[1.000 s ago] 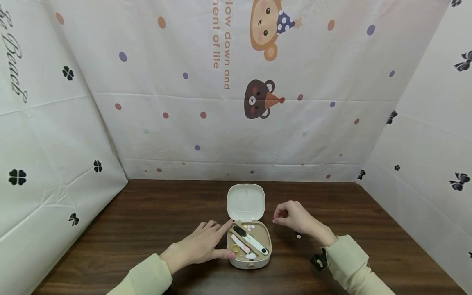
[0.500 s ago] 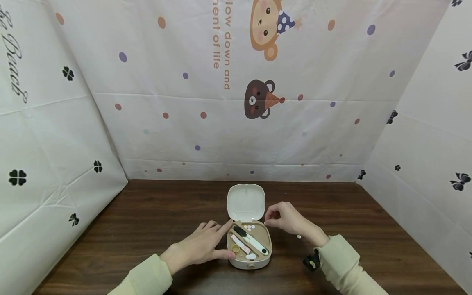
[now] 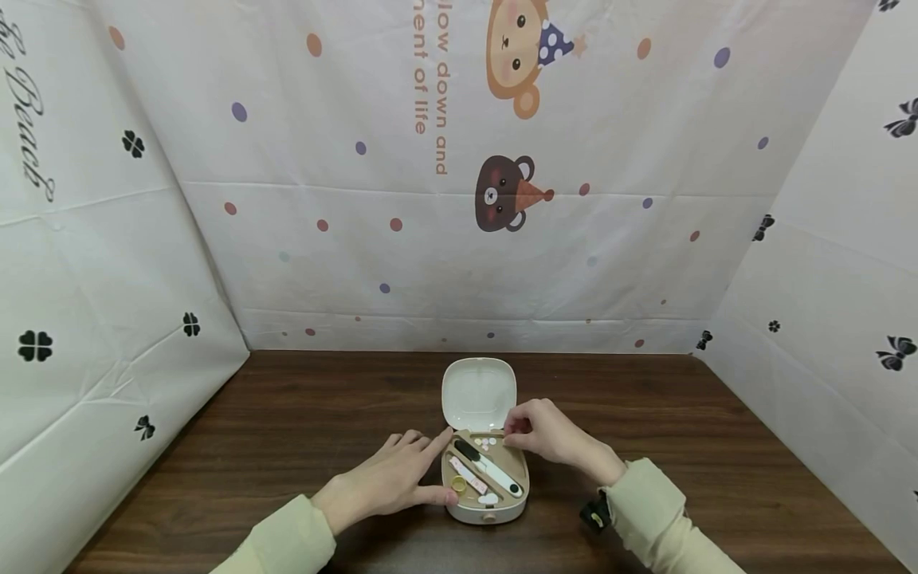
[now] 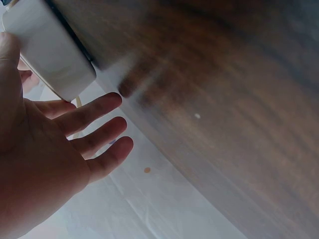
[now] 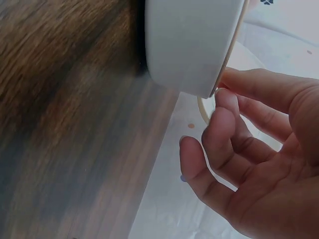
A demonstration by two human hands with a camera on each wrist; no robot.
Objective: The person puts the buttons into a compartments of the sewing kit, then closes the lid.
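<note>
An open white sewing-kit-like box [image 3: 490,516] with a beige inside stands on the table, lid raised at the back. In it lie a black-and-white slim tool [image 3: 495,473], a pink-and-white strip [image 3: 468,475], a gold thimble-like ring [image 3: 458,483], white pieces [image 3: 488,499] and several small pale button-like discs [image 3: 484,442]. My left hand [image 3: 390,481] is spread at the box's left side, index fingertip and thumb at its rim. Over the back right compartment, my right hand [image 3: 551,434] pinches a tiny thing between thumb and fingertip; the fingers mostly hide it.
The raised white lid [image 3: 479,393] stands just left of my right fingers. A dark wooden table [image 3: 344,399] lies beneath, with patterned white cloth [image 3: 402,263] hanging behind it and at both sides.
My right hand has moved left from beside the box to over its back right compartment. A small white disc on the table is now hidden by the right arm. The left hand stays put.
</note>
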